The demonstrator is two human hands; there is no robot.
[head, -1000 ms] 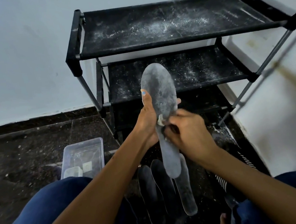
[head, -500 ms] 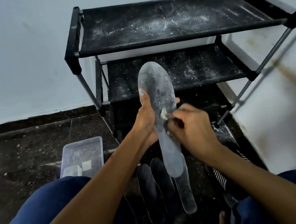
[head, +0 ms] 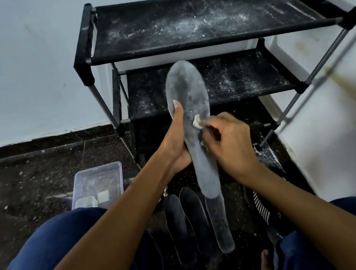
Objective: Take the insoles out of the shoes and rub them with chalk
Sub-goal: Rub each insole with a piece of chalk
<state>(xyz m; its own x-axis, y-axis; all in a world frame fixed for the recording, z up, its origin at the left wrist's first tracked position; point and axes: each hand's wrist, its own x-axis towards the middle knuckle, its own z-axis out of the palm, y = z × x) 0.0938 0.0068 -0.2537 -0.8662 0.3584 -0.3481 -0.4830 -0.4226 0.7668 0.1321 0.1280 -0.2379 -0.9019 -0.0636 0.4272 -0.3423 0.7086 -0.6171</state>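
A grey, chalk-dusted insole (head: pixel 187 90) stands upright in front of me, toe end up. My left hand (head: pixel 176 139) grips it at the middle from the left, thumb lying along its face. My right hand (head: pixel 228 143) pinches a small white piece of chalk (head: pixel 196 121) and presses it against the middle of the insole. On the floor below lie two dark insoles (head: pixel 186 221) and one chalked grey insole (head: pixel 220 224).
A black two-shelf shoe rack (head: pixel 183 21), speckled with chalk dust, stands behind against the white wall. A clear plastic box (head: pixel 99 181) with white chalk pieces sits on the dark floor at left. A black striped shoe (head: pixel 261 208) lies at right, by my knee.
My right hand has slid the chalk upward along the insole, from the narrow waist toward the wider forefoot. The left hand keeps its grip.
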